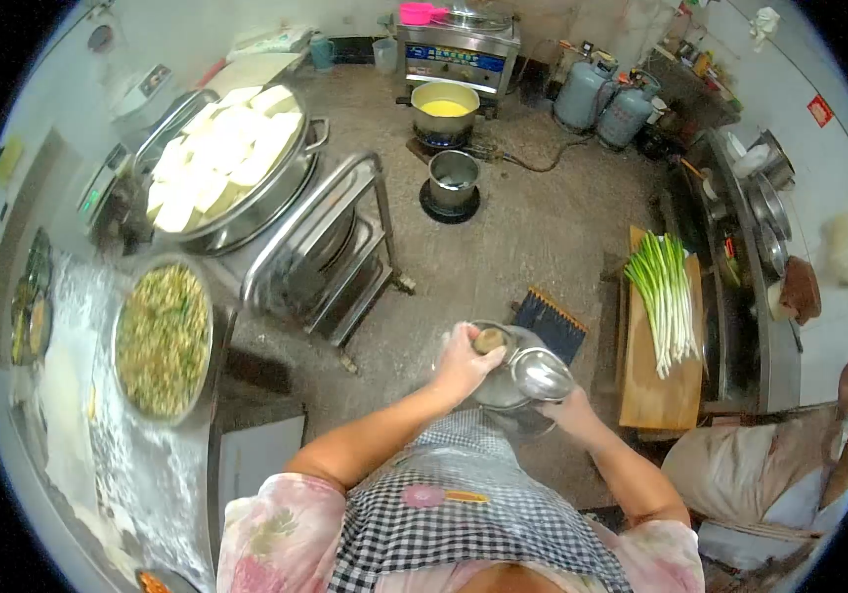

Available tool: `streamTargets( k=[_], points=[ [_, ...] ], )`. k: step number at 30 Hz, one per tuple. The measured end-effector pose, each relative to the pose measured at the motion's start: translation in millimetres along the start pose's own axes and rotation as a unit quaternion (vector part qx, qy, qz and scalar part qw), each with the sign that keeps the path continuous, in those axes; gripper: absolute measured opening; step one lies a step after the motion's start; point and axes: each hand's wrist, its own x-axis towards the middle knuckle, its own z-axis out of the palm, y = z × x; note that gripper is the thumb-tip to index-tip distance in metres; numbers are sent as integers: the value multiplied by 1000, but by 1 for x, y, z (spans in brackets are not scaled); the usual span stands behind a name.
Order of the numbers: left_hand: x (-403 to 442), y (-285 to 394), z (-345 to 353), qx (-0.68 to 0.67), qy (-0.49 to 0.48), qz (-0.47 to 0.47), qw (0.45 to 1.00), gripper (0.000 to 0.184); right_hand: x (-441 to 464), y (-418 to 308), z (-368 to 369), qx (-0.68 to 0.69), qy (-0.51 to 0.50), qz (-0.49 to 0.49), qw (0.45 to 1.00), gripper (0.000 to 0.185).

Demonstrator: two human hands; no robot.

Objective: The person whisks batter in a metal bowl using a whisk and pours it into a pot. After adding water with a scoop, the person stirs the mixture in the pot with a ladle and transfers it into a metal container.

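My left hand (pixel 466 364) is closed around a small tan, rounded thing (pixel 489 341) whose kind I cannot make out. My right hand (pixel 567 411) grips the edge of a shiny rounded metal bowl (pixel 543 374), tilted close to the left hand. Both hands are over a wide metal basin (pixel 495 393) in front of the checkered apron. The basin is partly covered by the hands and the bowl, and what it contains is unclear. Just beyond it on the floor is a dark slatted thing (pixel 551 324).
White blocks fill a large steel pan (pixel 197 237) at left, above a bowl of chopped filling (pixel 162 341). A metal rack (pixel 381 188) stands nearby. Ahead are two pots (pixel 454 170) (pixel 444 124) and gas cylinders (pixel 582 94). Scallions (pixel 663 296) lie on a board (pixel 646 400); another person (pixel 740 465) is at right.
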Motion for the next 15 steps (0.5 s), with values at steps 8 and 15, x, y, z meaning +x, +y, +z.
streamTargets(
  k=[8,15],
  points=[
    [273,91,34,-362,-50,-60,929,35,212,-53,-150,152,107,-34,982,53],
    [451,138,11,-331,31,162,929,34,430,-115,-259,122,61,71,988,45]
  ],
)
